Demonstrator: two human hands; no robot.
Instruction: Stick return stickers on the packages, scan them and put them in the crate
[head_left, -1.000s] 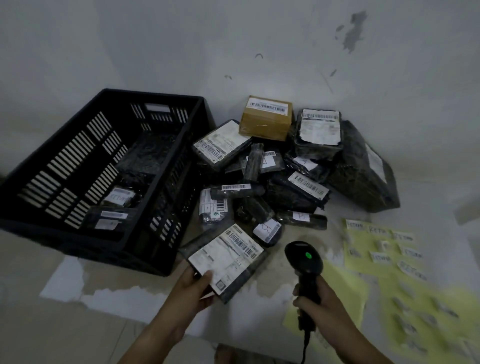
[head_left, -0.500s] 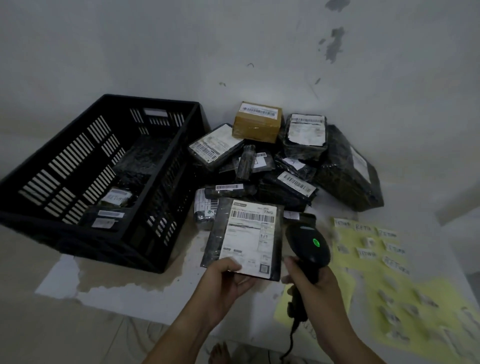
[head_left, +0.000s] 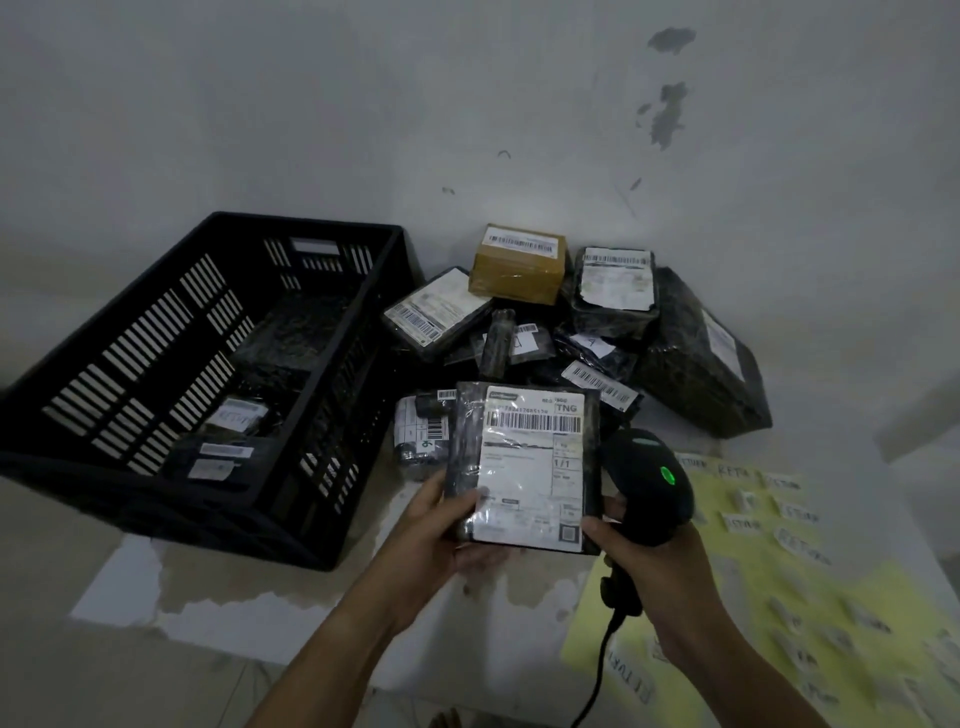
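My left hand (head_left: 441, 530) grips the lower left edge of a flat black package (head_left: 524, 467), its white shipping label facing me. My right hand (head_left: 654, 566) holds a black barcode scanner (head_left: 649, 488) by the handle, its green light on, right beside the package's lower right corner; the thumb touches that corner. The black slatted crate (head_left: 171, 364) stands at the left with a few labelled packages (head_left: 223, 441) inside. Yellow sheets of return stickers (head_left: 779, 519) lie at the right.
A pile of black wrapped packages (head_left: 597, 332) and one brown box (head_left: 519, 262) leans against the white wall behind the held package. The scanner cable (head_left: 597, 675) hangs down toward me. The table top shows peeling patches in front.
The package has been lifted off the table, turned upright with its label toward me, and brought close. The scanner has moved in beside it on the right.
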